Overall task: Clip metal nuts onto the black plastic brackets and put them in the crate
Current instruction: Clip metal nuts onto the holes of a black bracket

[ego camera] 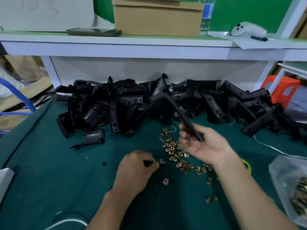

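Right hand is gripping one end of a black L-shaped plastic bracket, fingers curled round it, palm turned partly up. It is holding the bracket raised above the tabletop, with the bend pointing up and away in front of the pile. The hand is slightly blurred. Left hand is resting low on the dark green tabletop, fingers curled, fingertips pinching a single brass-coloured metal clip nut just left of the loose nuts. A scatter of brass-coloured metal nuts is lying on the tabletop between and below the two hands, with a few strays nearer the person. A big heap of black plastic brackets is sitting along the back edge of the tabletop against a white shelf unit. A clear plastic bag of more nuts is lying at the right edge. On the shelf, a brown cardboard box is standing beside a clear water bottle.
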A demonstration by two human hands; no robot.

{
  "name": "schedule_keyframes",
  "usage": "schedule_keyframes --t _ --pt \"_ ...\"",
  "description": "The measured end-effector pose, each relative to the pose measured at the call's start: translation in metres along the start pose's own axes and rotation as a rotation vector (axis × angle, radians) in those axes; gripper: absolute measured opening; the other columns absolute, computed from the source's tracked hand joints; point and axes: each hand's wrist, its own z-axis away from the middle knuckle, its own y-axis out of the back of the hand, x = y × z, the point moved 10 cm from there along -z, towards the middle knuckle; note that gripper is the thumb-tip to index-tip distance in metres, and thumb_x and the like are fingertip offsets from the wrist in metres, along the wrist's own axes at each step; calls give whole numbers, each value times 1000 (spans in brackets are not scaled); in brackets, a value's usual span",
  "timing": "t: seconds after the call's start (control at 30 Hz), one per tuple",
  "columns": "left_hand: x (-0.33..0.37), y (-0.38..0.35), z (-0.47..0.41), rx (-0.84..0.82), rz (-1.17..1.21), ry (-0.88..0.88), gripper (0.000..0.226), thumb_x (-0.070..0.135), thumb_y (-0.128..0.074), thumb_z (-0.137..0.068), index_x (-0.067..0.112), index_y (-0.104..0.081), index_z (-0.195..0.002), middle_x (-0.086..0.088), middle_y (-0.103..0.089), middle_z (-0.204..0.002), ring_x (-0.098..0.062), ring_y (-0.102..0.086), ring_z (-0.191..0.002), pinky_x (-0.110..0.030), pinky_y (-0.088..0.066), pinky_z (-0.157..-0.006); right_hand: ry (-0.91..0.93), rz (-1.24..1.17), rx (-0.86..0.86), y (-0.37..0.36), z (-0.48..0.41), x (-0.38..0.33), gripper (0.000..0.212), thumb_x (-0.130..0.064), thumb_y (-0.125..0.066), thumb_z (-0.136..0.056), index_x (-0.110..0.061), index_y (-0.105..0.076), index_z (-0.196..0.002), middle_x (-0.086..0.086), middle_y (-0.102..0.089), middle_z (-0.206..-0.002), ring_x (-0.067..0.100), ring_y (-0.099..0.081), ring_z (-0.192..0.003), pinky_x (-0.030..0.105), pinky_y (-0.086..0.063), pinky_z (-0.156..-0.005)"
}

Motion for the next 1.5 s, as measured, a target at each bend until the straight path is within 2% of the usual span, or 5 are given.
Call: schedule_keyframes --t 0.33,0.67,0.93,1.23,1.5 --pt "17 20 5 98 620 -25 72 44 -74 -83 50 -43 -147 31 -61 -131 12 -56 -120 -8 -47 -92 -194 -138 -181 -5 29 61 36 -7 -30 -94 -11 -57 -71 -9 -35 -39 7 -27 -33 23 -26 -41" --pt "-2 26 1 160 1082 139 22 8 -77 -84 29 -82 -91 3 -78 -83 -11 -73 -77 -17 -54 -68 8 303 -56 14 21 46 48 -46 -67 -90 -5 -75 -114 26 -71 -109 29 -68 -77 33 -55 -67" --pt "12 24 11 226 711 112 19 25 -84 -81 42 -79 -89 6 -77 -75 -9 -72 -61 -19 -54 -55 436 1948 687 -21 60 6 30 -40 -71 -74 -37 -58 -101 -12 -51 -61 16 -48 -53 31 -33 -58" --pt "-9 18 3 25 -139 59 25 44 -77 -80 44 -76 -105 26 -64 -122 0 -49 -126 -19 -35 -97 480 1750 897 9 57 0 16 -25 -69 -82 -27 -53 -81 -10 -47 -58 19 -42 -54 33 -37 -65" --pt "-12 21 3 120 83 129 29 26 -89 -72 48 -72 -65 30 -67 -68 7 -64 -65 -7 -45 -57 420 1650 864 24 49 0 10 -26 -66 -81 -29 -57 -84 -4 -60 -64 30 -61 -68 35 -49 -62"
